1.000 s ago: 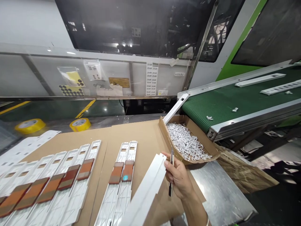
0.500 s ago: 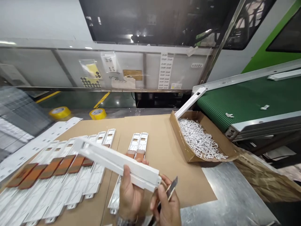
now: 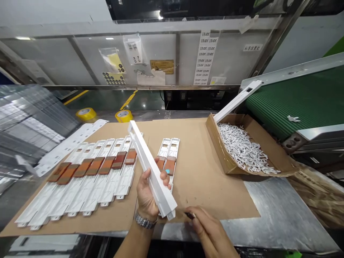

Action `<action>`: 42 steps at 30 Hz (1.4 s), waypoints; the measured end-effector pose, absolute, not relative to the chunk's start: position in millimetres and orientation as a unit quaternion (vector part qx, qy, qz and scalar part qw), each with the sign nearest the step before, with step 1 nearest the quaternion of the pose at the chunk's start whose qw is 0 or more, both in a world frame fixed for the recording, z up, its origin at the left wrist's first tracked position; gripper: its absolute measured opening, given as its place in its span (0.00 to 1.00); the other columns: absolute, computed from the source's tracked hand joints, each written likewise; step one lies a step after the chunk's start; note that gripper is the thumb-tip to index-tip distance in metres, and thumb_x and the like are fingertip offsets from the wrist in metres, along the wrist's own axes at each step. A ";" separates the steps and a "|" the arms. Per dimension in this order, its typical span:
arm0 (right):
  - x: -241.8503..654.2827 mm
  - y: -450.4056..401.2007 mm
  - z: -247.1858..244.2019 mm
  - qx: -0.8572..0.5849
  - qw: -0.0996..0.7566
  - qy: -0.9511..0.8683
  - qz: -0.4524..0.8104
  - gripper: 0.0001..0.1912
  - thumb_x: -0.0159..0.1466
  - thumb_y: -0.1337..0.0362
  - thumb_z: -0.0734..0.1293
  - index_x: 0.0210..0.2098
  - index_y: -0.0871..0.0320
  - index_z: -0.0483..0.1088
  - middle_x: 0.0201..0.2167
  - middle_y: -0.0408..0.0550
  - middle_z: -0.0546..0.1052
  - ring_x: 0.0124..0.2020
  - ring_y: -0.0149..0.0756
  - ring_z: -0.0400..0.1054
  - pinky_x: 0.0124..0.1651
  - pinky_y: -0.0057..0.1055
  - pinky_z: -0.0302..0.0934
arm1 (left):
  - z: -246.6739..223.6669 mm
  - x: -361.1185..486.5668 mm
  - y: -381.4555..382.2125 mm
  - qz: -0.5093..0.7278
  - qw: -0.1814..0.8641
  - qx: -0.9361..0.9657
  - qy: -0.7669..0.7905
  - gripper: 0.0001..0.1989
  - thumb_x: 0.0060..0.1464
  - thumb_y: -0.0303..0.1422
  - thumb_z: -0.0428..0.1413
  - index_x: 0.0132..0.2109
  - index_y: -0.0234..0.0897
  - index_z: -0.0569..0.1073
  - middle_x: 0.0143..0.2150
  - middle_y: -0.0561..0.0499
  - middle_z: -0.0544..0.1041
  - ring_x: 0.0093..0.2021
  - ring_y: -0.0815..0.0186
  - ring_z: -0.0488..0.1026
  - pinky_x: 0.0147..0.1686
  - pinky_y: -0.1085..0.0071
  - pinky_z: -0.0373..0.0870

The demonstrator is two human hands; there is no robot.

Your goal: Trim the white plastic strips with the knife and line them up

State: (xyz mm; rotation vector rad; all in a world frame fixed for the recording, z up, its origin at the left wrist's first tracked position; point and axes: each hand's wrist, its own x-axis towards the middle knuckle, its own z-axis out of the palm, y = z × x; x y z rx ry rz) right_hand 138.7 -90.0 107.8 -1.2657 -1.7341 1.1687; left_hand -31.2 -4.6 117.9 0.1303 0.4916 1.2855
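Note:
My left hand (image 3: 147, 196), with a metal watch at the wrist, is closed around a long white plastic strip (image 3: 148, 161) tilted above the table. The strip has a slot at its far end and a small tab at its near end. Just right of that near end, my right hand (image 3: 208, 229) grips a knife (image 3: 189, 215), of which only a dark bit shows past the fingers. Behind the left hand lie two white strips with brown blocks (image 3: 171, 165) on them. More such strips (image 3: 90, 186) lie in a row at the left.
A cardboard box (image 3: 215, 150) of small white plastic pieces (image 3: 243, 148) stands at the right, another white strip (image 3: 236, 102) leaning from it. Beyond is a green conveyor belt (image 3: 290, 96). Two yellow tape rolls (image 3: 124, 115) sit at the back. Brown cardboard (image 3: 204, 179) covers much of the metal table.
The strip has swung from lying nearly crosswise to pointing steeply away from me. My right hand with the knife has moved off the strip's near end, down and right. The view has shifted.

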 end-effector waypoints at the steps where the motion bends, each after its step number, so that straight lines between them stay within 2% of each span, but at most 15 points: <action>1: 136.2 -90.6 106.7 -0.502 0.339 -0.668 0.433 0.15 0.68 0.58 0.52 0.38 0.53 0.67 0.31 0.45 0.72 0.32 0.32 0.67 0.34 0.25 0.57 | 117.1 -31.3 -4.7 0.592 0.772 0.070 0.221 0.17 0.52 0.36 0.52 0.50 0.43 0.67 0.26 0.55 0.65 0.24 0.72 0.65 0.23 0.75 0.70; 4: 127.1 -93.5 102.1 -0.534 0.307 -0.692 0.377 0.18 0.69 0.56 0.51 0.28 0.55 0.63 0.24 0.42 0.69 0.24 0.30 0.63 0.27 0.24 0.52 | 115.8 -30.8 -5.8 0.597 0.770 0.089 0.207 0.18 0.52 0.36 0.52 0.51 0.42 0.67 0.24 0.55 0.64 0.22 0.73 0.65 0.21 0.76 0.68; 6: 121.5 -94.8 100.0 -0.547 0.300 -0.703 0.342 0.20 0.69 0.55 0.50 0.26 0.55 0.60 0.21 0.41 0.67 0.22 0.29 0.61 0.25 0.24 0.50 | 115.5 -30.5 -6.8 0.599 0.769 0.095 0.202 0.18 0.51 0.37 0.53 0.51 0.42 0.68 0.23 0.56 0.65 0.22 0.73 0.65 0.20 0.77 0.68; 14: 110.1 -95.7 98.1 -0.562 0.307 -0.705 0.305 0.20 0.69 0.57 0.50 0.22 0.55 0.55 0.16 0.38 0.63 0.17 0.27 0.56 0.22 0.25 0.45 | 115.5 -29.5 -8.3 0.599 0.766 0.113 0.201 0.17 0.51 0.37 0.52 0.49 0.43 0.69 0.22 0.55 0.65 0.21 0.73 0.64 0.18 0.78 0.66; 25: 108.7 -96.7 93.7 -0.567 0.293 -0.723 0.265 0.21 0.69 0.57 0.48 0.23 0.54 0.57 0.15 0.38 0.64 0.16 0.27 0.58 0.21 0.27 0.44 | 110.8 -29.0 -9.6 0.603 0.766 0.108 0.196 0.19 0.50 0.37 0.53 0.51 0.43 0.68 0.22 0.56 0.65 0.20 0.73 0.64 0.18 0.78 0.66; 30: 109.9 -95.8 95.6 -0.547 0.277 -0.731 0.299 0.21 0.69 0.57 0.49 0.23 0.55 0.58 0.16 0.39 0.66 0.16 0.27 0.58 0.21 0.26 0.44 | 109.5 -28.8 -10.5 0.607 0.760 0.107 0.206 0.19 0.51 0.37 0.53 0.51 0.45 0.67 0.21 0.56 0.65 0.19 0.73 0.64 0.18 0.78 0.65; 36: 106.1 -100.6 98.6 -0.511 0.225 -0.753 0.348 0.22 0.69 0.55 0.48 0.26 0.56 0.63 0.20 0.42 0.71 0.20 0.30 0.64 0.23 0.26 0.47 | 111.8 -27.9 -5.7 0.614 0.748 0.099 0.232 0.16 0.49 0.37 0.53 0.47 0.44 0.69 0.23 0.56 0.65 0.21 0.72 0.64 0.20 0.76 0.68; 39: 111.8 -102.2 100.8 -0.492 0.262 -0.720 0.415 0.22 0.69 0.55 0.49 0.27 0.55 0.65 0.22 0.42 0.71 0.23 0.30 0.66 0.26 0.24 0.53 | 112.6 -28.8 -3.2 0.620 0.736 0.096 0.254 0.16 0.50 0.35 0.52 0.47 0.45 0.69 0.25 0.55 0.67 0.23 0.71 0.67 0.24 0.73 0.70; 42: 121.4 -103.5 99.4 -0.492 0.346 -0.669 0.437 0.16 0.69 0.57 0.51 0.44 0.52 0.68 0.34 0.44 0.74 0.36 0.32 0.69 0.38 0.23 0.60 | 111.0 -31.6 -6.4 0.624 0.726 0.068 0.281 0.19 0.49 0.35 0.54 0.50 0.40 0.68 0.31 0.50 0.72 0.30 0.65 0.72 0.31 0.66 0.73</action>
